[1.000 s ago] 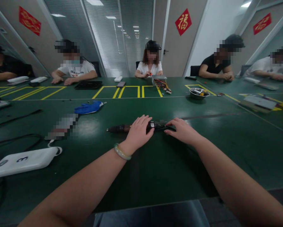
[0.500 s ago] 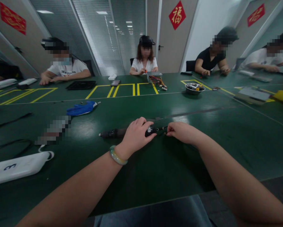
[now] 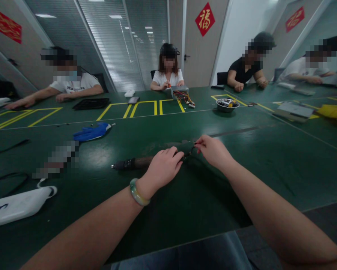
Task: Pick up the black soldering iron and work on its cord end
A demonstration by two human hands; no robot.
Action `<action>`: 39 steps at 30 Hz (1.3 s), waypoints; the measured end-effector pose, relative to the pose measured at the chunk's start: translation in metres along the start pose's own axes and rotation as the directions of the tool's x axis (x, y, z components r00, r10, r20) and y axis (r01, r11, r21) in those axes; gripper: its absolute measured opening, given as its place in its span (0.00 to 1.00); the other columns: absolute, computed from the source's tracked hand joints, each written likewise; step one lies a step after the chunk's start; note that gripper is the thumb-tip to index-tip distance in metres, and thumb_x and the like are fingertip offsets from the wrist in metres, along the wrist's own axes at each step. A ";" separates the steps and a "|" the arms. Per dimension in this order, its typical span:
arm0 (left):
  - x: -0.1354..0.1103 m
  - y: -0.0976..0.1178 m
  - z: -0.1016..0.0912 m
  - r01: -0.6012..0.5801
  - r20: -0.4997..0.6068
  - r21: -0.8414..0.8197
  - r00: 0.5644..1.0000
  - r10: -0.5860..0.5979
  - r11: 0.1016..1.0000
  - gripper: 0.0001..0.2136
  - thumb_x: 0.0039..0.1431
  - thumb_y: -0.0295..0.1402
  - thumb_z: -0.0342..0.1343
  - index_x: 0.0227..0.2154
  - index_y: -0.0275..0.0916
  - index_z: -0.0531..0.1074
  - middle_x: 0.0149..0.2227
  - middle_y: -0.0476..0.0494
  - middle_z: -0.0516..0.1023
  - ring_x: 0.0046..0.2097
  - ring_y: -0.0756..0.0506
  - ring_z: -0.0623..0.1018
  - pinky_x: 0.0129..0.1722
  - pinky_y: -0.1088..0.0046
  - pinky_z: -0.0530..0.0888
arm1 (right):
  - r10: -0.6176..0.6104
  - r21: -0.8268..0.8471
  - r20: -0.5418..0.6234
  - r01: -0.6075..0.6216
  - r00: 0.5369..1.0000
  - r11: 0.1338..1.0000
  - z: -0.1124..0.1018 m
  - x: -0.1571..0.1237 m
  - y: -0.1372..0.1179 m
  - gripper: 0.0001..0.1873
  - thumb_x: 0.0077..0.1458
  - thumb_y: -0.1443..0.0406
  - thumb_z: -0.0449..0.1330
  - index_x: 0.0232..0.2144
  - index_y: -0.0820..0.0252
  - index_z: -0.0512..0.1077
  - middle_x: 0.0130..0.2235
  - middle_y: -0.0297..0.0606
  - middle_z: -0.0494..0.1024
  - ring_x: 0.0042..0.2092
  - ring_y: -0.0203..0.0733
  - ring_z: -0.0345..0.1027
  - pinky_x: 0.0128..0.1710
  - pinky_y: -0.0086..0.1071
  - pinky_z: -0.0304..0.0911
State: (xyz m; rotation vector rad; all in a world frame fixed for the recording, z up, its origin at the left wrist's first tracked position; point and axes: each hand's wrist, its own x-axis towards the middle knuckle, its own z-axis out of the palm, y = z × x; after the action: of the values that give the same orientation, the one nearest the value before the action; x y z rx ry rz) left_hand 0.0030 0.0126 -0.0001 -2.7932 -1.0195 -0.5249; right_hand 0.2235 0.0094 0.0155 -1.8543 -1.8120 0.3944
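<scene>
A dark electric screwdriver [image 3: 134, 163] lies on the green table, its metal tip pointing left. My left hand [image 3: 164, 165], with a jade bangle [image 3: 139, 192] at the wrist, is wrapped over the rear of the screwdriver's body and hides part of it. Just right of that end, my right hand [image 3: 210, 148] pinches a thin black cord [image 3: 191, 150] between thumb and fingertips. The cord runs to the screwdriver's rear end; whether it is fixed there I cannot tell.
To the left are a blue glove [image 3: 91, 132] and a white power bank [image 3: 16, 206] with a cable. Farther off stand a metal bowl [image 3: 227, 105] of small items, a black tray [image 3: 91, 104] and a metal box with coloured wires [image 3: 180, 92]. Several people sit across the table.
My right hand has lifted slightly up and left with the cord, which now bends in a curve. My left hand stays on the screwdriver. A person at far left has stretched out an arm.
</scene>
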 end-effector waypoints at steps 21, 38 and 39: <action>-0.002 -0.017 -0.002 0.006 -0.011 -0.006 1.000 -0.006 1.000 0.10 0.64 0.33 0.52 0.46 0.42 0.70 0.44 0.43 0.69 0.44 0.43 0.73 0.44 0.63 0.72 | -0.113 -0.078 0.353 0.150 0.929 0.986 0.011 0.002 0.000 0.07 0.55 0.61 0.63 0.38 0.51 0.77 0.37 0.32 0.78 0.38 0.39 0.70 0.36 0.31 0.61; -0.003 -0.019 0.002 0.036 -0.045 -0.054 0.998 -0.039 0.998 0.09 0.62 0.33 0.55 0.45 0.42 0.71 0.43 0.45 0.69 0.42 0.44 0.73 0.41 0.65 0.71 | -0.227 -0.167 0.078 0.238 0.971 0.957 0.027 -0.001 -0.010 0.02 0.58 0.66 0.61 0.34 0.57 0.75 0.38 0.34 0.76 0.39 0.38 0.67 0.38 0.30 0.58; -0.003 -0.019 0.002 0.040 -0.047 -0.056 0.998 -0.042 0.998 0.09 0.62 0.33 0.55 0.45 0.43 0.71 0.43 0.45 0.69 0.42 0.44 0.73 0.41 0.65 0.71 | -0.245 -0.168 0.067 0.253 0.967 0.953 0.029 -0.002 -0.011 0.02 0.58 0.66 0.61 0.34 0.57 0.75 0.38 0.34 0.76 0.39 0.38 0.67 0.39 0.30 0.58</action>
State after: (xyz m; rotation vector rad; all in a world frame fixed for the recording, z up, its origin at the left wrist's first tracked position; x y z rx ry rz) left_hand -0.0103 0.0258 -0.0027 -2.7975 -1.0704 -0.6307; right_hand 0.1984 0.0117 -0.0024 -1.7087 -2.1404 0.1906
